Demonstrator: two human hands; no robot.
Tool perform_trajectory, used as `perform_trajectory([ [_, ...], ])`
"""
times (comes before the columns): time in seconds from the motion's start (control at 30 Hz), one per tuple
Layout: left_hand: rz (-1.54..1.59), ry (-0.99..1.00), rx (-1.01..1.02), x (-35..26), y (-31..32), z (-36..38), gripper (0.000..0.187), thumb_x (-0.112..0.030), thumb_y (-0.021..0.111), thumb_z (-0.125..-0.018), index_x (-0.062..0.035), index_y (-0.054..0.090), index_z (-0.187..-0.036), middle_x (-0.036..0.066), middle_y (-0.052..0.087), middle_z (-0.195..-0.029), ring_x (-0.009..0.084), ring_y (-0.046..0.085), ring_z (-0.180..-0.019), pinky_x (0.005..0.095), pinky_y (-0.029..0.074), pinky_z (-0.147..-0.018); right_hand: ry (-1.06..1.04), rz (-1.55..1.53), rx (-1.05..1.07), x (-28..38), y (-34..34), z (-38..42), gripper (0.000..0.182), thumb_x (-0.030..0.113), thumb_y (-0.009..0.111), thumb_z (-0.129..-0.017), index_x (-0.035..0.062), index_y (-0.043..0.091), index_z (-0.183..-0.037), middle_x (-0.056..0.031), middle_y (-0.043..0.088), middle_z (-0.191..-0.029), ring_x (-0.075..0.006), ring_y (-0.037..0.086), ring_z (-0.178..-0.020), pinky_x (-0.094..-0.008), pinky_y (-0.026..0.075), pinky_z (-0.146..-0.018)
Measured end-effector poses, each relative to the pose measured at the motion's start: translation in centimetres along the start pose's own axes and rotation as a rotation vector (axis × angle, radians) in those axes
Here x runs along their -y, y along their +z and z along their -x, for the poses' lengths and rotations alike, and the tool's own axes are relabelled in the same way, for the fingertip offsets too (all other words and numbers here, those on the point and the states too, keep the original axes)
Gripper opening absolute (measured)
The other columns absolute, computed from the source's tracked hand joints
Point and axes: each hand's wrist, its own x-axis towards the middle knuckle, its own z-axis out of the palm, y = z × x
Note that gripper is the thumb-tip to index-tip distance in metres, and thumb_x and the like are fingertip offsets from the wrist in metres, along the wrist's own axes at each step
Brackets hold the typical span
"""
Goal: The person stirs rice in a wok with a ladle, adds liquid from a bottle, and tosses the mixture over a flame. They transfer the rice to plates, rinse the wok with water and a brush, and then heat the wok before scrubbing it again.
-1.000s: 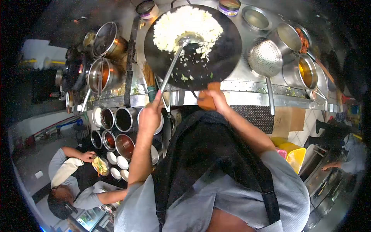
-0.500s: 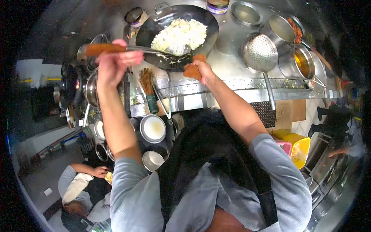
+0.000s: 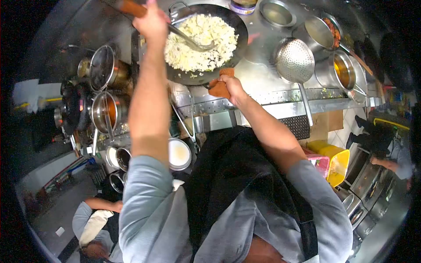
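Observation:
At the top centre sits a black wok (image 3: 239,39) with pale, rice-like food (image 3: 206,26) and small green bits in it. My left hand (image 3: 151,22) is closed round the wooden handle (image 3: 131,8) of a metal ladle (image 3: 186,39), whose head rests in the food. On the near rim of the wok, my right hand (image 3: 233,90) grips a folded brown cloth (image 3: 220,89). The wok's handle under the cloth is mostly hidden. A wire-like loop handle (image 3: 177,5) stands on the wok's far side.
Right of the wok lie a perforated skimmer (image 3: 294,60), a metal bowl (image 3: 277,13) and several pots, one with orange liquid (image 3: 344,72). More pots (image 3: 105,111) stand at left. Another person's arm (image 3: 103,204) shows at lower left; a second person (image 3: 390,153) stands far right.
My left hand and the ladle have moved up and forward, the ladle head shifting deeper into the food. The food is spread wider. My right hand stays on the cloth at the rim.

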Motion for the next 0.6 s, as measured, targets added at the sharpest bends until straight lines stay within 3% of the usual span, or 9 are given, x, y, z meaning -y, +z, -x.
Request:
perform_trajectory([
  [0.07, -0.134, 0.036, 0.132, -3.2, -1.5, -1.7, 0.037, -0.032, 0.062, -0.094, -0.0088, 0.056, -0.066, 0.001, 0.050, -0.056, 0.0147, 0.045, -0.046, 0.0266, 0.036, -0.048, 0.034, 0.025, -0.044, 0.8, 0.8, 0.7, 0.028, 0.011, 0.052, -0.087, -0.0058, 0.053, -0.108, -0.0212, 0.066, -0.099, -0.0334, 0.067, -0.091, -0.0464, 0.057, -0.081],
  [0.13, 0.000, 0.042, 0.218, -8.6, -2.7, -0.1, 0.033, -0.021, 0.067, -0.090, -0.0097, 0.051, -0.063, 0.002, 0.048, -0.054, 0.0123, 0.044, -0.044, 0.0312, 0.038, -0.043, 0.039, -0.005, -0.032, 1.5, 1.5, 1.5, 0.027, 0.010, 0.051, -0.086, -0.0052, 0.053, -0.108, -0.0202, 0.065, -0.098, -0.0337, 0.067, -0.087, -0.0467, 0.058, -0.077],
  [0.2, -0.336, 0.375, 0.075, -4.8, -4.6, 2.1, 0.035, -0.018, 0.066, -0.090, -0.0092, 0.048, -0.061, 0.001, 0.046, -0.053, 0.0122, 0.042, -0.044, 0.0312, 0.039, -0.042, 0.043, -0.026, -0.034, 1.7, 1.2, 1.2, 0.026, 0.008, 0.050, -0.086, -0.0046, 0.053, -0.108, -0.0192, 0.065, -0.097, -0.0339, 0.068, -0.083, -0.0469, 0.059, -0.073],
  [0.27, 0.092, 0.141, 0.113, 0.5, -5.0, 1.4, 0.024, -0.014, 0.064, -0.091, -0.0034, 0.052, -0.073, 0.001, 0.048, -0.054, 0.0120, 0.044, -0.041, 0.0291, 0.039, -0.040, 0.126, -0.005, -0.017, 1.2, 0.7, 0.7, 0.027, 0.011, 0.051, -0.088, -0.0056, 0.053, -0.108, -0.0211, 0.064, -0.102, -0.0338, 0.067, -0.089, -0.0470, 0.058, -0.079],
  [0.37, -0.010, 0.173, 0.100, -4.1, -0.8, -1.2, 0.027, -0.017, 0.061, -0.093, -0.0063, 0.048, -0.072, 0.003, 0.044, -0.054, 0.0144, 0.042, -0.042, 0.0321, 0.041, -0.042, 0.062, 0.050, -0.083, 1.3, 1.3, 1.0, 0.027, 0.011, 0.051, -0.088, -0.0052, 0.053, -0.108, -0.0210, 0.064, -0.104, -0.0336, 0.067, -0.088, -0.0460, 0.058, -0.078],
  [0.4, -0.127, -0.008, -0.090, -7.9, 2.1, 0.5, 0.022, -0.015, 0.060, -0.094, -0.0084, 0.048, -0.077, -0.003, 0.042, -0.053, 0.0100, 0.041, -0.041, 0.0269, 0.036, -0.038, 0.057, 0.049, -0.086, 1.5, 1.4, 0.8, 0.027, 0.011, 0.051, -0.088, -0.0052, 0.053, -0.108, -0.0210, 0.064, -0.104, -0.0336, 0.067, -0.088, -0.0460, 0.058, -0.078],
  [0.47, -0.052, 0.151, 0.158, -8.1, 1.9, 1.5, 0.020, -0.014, 0.060, -0.093, -0.0089, 0.048, -0.078, -0.003, 0.042, -0.054, 0.0101, 0.043, -0.043, 0.0272, 0.037, -0.039, 0.020, -0.037, -0.079, 0.8, 1.3, 1.1, 0.027, 0.008, 0.051, -0.085, -0.0058, 0.051, -0.108, -0.0203, 0.065, -0.093, -0.0338, 0.067, -0.080, -0.0472, 0.059, -0.069],
  [0.53, 0.523, -0.181, 0.113, 0.6, 0.4, 0.6, 0.023, -0.014, 0.061, -0.092, -0.0092, 0.049, -0.073, -0.004, 0.042, -0.054, 0.0108, 0.042, -0.041, 0.0280, 0.038, -0.038, 0.012, -0.009, -0.111, 0.9, 1.7, 1.5, 0.025, 0.008, 0.052, -0.085, -0.0064, 0.053, -0.106, -0.0211, 0.065, -0.093, -0.0337, 0.067, -0.079, -0.0473, 0.059, -0.069],
  [0.6, 0.483, -0.202, 0.163, 0.9, 1.4, -1.5, 0.027, -0.018, 0.064, -0.091, -0.0104, 0.049, -0.070, -0.004, 0.042, -0.052, 0.0120, 0.040, -0.039, 0.0281, 0.034, -0.037, 0.019, -0.029, -0.105, 1.5, 2.5, 2.1, 0.024, 0.007, 0.052, -0.084, -0.0064, 0.055, -0.104, -0.0206, 0.066, -0.092, -0.0329, 0.067, -0.080, -0.0464, 0.059, -0.069],
])
